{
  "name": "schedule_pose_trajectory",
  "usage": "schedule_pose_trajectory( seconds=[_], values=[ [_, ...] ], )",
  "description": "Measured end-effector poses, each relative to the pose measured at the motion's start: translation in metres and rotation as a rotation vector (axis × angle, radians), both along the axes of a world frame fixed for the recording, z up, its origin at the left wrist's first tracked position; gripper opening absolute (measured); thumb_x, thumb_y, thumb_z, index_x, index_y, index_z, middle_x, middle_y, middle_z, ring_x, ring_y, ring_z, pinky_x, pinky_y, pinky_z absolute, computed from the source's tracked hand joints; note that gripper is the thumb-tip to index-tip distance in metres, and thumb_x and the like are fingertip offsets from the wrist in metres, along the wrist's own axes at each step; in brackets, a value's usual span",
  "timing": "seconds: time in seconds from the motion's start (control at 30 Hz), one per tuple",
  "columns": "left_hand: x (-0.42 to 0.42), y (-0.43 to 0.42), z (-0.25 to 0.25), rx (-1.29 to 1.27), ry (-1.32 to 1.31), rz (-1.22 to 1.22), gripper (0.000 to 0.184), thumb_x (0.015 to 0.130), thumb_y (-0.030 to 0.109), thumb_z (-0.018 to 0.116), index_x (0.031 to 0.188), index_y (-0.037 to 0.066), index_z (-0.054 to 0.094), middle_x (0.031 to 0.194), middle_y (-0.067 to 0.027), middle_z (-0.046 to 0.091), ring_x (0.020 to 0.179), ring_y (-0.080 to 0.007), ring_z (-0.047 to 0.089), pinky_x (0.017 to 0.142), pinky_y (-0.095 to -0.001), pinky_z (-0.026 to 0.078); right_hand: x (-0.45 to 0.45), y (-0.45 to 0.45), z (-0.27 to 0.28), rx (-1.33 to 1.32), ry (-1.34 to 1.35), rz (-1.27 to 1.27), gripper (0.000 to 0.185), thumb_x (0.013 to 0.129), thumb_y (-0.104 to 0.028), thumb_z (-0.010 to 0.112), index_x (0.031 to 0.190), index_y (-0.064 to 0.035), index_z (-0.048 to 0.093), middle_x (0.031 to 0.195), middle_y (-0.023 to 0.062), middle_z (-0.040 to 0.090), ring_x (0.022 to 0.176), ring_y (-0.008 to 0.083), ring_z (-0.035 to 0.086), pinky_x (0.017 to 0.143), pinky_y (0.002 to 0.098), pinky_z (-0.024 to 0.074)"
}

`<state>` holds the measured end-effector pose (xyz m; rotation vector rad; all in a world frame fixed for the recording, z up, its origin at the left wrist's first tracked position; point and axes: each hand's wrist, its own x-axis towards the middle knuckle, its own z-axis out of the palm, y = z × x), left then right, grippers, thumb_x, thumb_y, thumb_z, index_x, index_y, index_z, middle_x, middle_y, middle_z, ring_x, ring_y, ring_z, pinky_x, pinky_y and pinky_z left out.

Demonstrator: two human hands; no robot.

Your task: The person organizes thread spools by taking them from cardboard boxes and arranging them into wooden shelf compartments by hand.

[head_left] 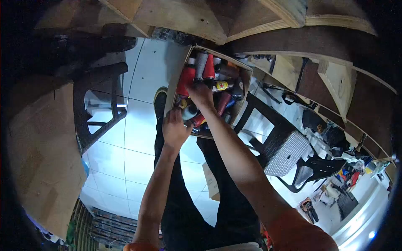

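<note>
An open cardboard box (248, 77) holds several thread spools, among them a red cone (185, 80), a grey cone (201, 65) and a dark spool with a yellow label (221, 85). My right hand (200, 94) reaches into the box beside the red cone, its fingertips hidden among the spools. My left hand (176, 127) lies at the near left corner, fingers bent over the box edge next to a pale grey-green spool (189, 112). Whether either hand grips anything cannot be made out.
Wooden shelving (335, 83) runs along the top and right. A dark plastic stool (100, 100) and a large cardboard box (42, 159) stand at the left. Right of the spools is another black stool (284, 154). My legs are below, over the tiled floor (113, 154).
</note>
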<state>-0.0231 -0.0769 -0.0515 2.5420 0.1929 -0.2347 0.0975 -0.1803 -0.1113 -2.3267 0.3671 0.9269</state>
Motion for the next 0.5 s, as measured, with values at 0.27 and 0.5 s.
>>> schedule_pose_trajectory(
  seconds=[0.27,0.5],
  values=[
    [-0.032,0.059,0.041,-1.014,0.169,0.606,0.047,0.083,0.012,0.054,0.126,-0.001,0.041,0.107,-0.0136,0.057,0.100,-0.0197,0.055,0.089,-0.0325,0.042,0.002,0.020,0.025,-0.022,0.098,-0.194,0.069,0.071,-0.057,0.066,0.107,0.0011,0.063,0.106,0.0228,0.065,0.100,0.0359,0.063,0.085,0.0441,0.0505],
    [0.016,0.079,0.025,-1.453,0.231,0.417,0.053,0.085,0.013,0.049,0.135,-0.001,0.040,0.124,-0.0110,0.054,0.114,-0.0182,0.052,0.099,-0.0325,0.038,-0.065,-0.008,0.142,0.717,-0.147,-0.244,0.043,0.077,-0.024,0.077,0.110,-0.0029,0.058,0.086,0.0049,0.064,0.078,0.0087,0.060,0.065,0.0236,0.0480]
  ],
)
